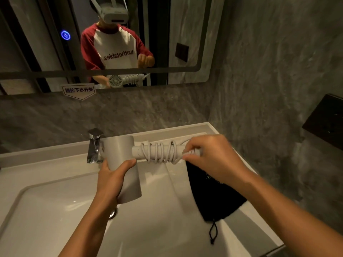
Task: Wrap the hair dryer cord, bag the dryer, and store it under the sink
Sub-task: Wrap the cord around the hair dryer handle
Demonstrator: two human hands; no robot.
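Left hand fingers curled closed around hair dryer barrel. Right hand fingers pinched on cord at handle end. Held above sink, handle axis left-right, barrel pointing near. Black bag on worktop, right.

One head-worn view — close, angled forward and down over the sink, facing the mirror.
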